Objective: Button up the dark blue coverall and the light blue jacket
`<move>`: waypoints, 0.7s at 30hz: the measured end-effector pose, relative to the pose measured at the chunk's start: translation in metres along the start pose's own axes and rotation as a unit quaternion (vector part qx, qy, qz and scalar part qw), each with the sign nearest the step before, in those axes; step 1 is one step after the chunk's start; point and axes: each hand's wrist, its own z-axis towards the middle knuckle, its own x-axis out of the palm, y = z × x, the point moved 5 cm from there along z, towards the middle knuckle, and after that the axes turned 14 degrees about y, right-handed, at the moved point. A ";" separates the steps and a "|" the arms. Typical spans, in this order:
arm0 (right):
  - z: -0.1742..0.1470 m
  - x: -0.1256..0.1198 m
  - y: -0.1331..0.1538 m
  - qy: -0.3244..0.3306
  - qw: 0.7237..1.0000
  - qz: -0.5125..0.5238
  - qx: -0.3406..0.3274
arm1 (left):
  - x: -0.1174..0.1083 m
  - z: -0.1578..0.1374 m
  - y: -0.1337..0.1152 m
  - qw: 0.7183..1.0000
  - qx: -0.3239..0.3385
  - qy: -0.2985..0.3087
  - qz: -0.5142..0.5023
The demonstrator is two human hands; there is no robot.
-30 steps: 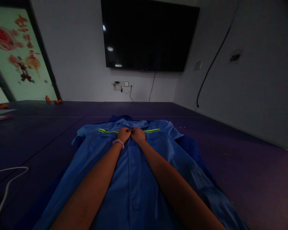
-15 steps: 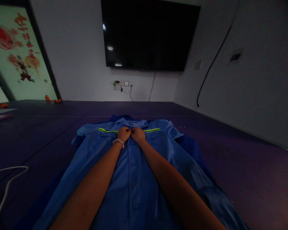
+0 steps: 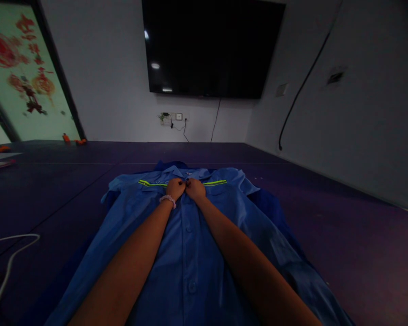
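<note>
A blue short-sleeved shirt with a yellow-green stripe across the chest lies spread out, its collar at the far end. Both hands meet at its front placket just below the collar. My left hand, with a beaded band at the wrist, is closed in a pinch on the placket edge. Against it, my right hand pinches the opposite edge. The fingertips hide whatever button is between them. Lower down the placket, buttons show. Darker blue cloth lies beneath the shirt.
The shirt lies on a dark purple surface. A white cable curls at the left, with a pale flat item farther back. Small orange objects stand near the glass door. A large black screen hangs on the wall ahead.
Both hands stay at the same spot on the placket, with only slight finger movement. The view has tipped a little.
</note>
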 end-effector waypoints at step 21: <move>-0.001 0.000 0.003 0.014 1.000 -0.023 -0.001 | 0.002 0.000 -0.001 0.999 -0.015 0.018 0.024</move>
